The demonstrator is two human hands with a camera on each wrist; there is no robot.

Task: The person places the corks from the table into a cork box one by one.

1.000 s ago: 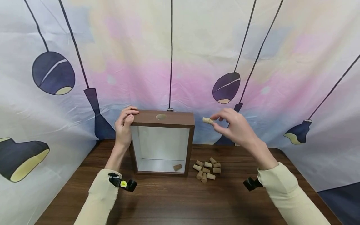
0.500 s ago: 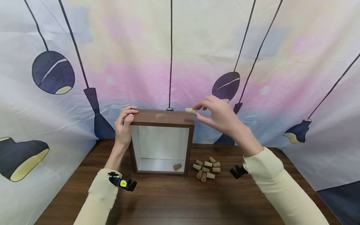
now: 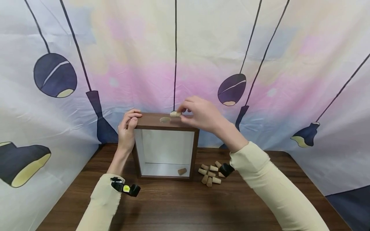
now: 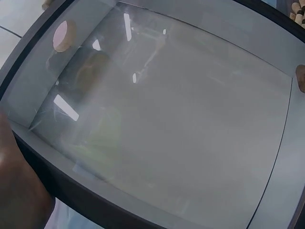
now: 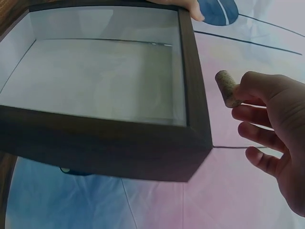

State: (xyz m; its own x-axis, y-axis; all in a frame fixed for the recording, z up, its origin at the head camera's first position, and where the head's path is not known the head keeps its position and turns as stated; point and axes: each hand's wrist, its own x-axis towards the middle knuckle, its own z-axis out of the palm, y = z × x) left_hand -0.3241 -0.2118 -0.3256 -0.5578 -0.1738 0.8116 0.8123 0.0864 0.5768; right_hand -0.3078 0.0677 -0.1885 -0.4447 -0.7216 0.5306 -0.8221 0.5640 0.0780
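A dark brown wooden box frame (image 3: 195,154) with a clear front and a white inside stands upright on the table. Its top has a round hole (image 3: 165,119). My left hand (image 3: 127,131) grips the top left corner, thumb in front and fingers over the top. Between thumb and fingertips my right hand (image 3: 200,114) pinches a cork (image 3: 174,114), just right of the hole and above the top; the right wrist view also shows this cork (image 5: 227,88) held beside the frame. One cork (image 3: 182,171) lies inside the box at the bottom right.
Several loose corks (image 3: 210,175) lie in a pile on the table right of the box, partly covered by the right wrist camera (image 3: 226,169). A printed cloth (image 3: 138,64) hangs behind the dark wooden table (image 3: 173,205).
My right hand has moved left with the cork, from right of the box to over its top near the hole. The left hand has stayed on the corner.
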